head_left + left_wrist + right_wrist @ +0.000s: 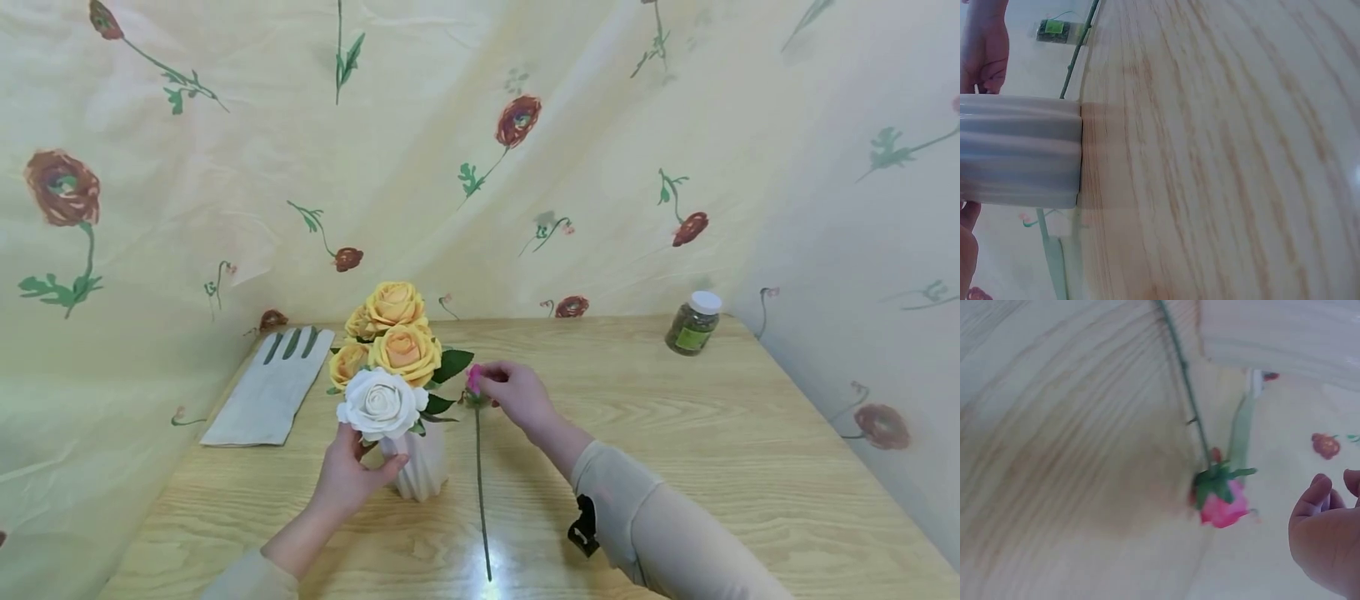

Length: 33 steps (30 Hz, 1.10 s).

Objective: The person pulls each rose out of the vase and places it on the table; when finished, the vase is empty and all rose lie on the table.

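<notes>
Gripping the white ribbed vase (pixel 420 471) near its top, the left hand (pixel 348 479) has its fingers and thumb curled round it, just under the white rose (pixel 381 403) that stands in it with several yellow roses (pixel 396 333). The vase stands on the wooden counter (pixel 675 450), near its middle. Just right of the vase lies a pink rosebud (pixel 474 379) on a long green stem (pixel 481 492), the stem running toward the near edge. The right hand (pixel 517 393) is at the bud; the head view suggests its fingertips touch it, but the right wrist view shows the bud (pixel 1222 509) apart from the loosely bent fingers (pixel 1313 494), so I cannot tell if it pinches it. A pale glove (pixel 270 387) lies at the far left, a white-capped jar (pixel 693 322) at the far right.
</notes>
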Motion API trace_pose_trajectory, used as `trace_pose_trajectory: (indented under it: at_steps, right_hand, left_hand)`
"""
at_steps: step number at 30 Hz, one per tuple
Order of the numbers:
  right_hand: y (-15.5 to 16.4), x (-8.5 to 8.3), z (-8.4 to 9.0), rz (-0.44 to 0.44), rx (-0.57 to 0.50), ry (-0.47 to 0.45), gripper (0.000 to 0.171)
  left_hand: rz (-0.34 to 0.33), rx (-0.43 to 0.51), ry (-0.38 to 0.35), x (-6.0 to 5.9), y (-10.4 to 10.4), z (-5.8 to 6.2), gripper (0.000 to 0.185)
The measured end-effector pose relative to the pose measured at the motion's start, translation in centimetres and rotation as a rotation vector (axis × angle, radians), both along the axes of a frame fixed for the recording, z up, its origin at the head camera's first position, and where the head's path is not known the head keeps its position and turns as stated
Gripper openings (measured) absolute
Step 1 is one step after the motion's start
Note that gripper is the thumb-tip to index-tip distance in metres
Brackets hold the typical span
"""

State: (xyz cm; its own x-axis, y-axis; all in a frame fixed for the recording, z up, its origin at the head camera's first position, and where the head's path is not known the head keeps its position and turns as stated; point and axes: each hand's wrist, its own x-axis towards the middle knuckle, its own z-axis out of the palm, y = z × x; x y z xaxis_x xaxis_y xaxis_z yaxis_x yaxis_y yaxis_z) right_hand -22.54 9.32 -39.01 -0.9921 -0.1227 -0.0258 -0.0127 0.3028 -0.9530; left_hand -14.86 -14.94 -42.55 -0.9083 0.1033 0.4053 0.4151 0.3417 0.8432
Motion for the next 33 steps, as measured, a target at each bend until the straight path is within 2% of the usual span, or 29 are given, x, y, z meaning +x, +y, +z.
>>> trace_pose_trajectory:
  at_steps: [5,12,15,18,23,28,33]
  right_hand:
    - [-0.3,0.9,1.9,0.079,-0.043,0.039,0.02]
    - [-0.6,2.7,5.2,0.157,-0.07,0.061,0.015]
    - [-0.8,3.9,6.8,0.168,-0.072,0.068,0.013]
    - [-0.9,4.8,7.8,0.184,-0.079,0.078,0.012]
    - [-0.6,5.2,8.1,0.209,-0.132,0.123,0.011]
    - [-0.1,5.3,7.9,0.247,-0.171,0.172,0.011]
    - [-0.4,6.0,8.3,0.314,-0.195,0.191,0.01]
  left_hand:
    - [-0.006,-0.004,-0.018,0.2,0.1,0.5,0.08]
    - [0.003,-0.01,-0.006,1.3,0.9,2.6,0.078]
    - [0.004,-0.004,-0.013,1.6,1.0,3.1,0.076]
    - [0.004,0.0,-0.029,1.4,0.9,2.8,0.076]
    - [-0.003,0.008,-0.044,0.4,0.3,1.0,0.079]
    - [0.0,0.005,-0.056,0.2,0.2,0.5,0.079]
    - [-0.007,0.014,-0.023,0.1,0.0,0.1,0.078]
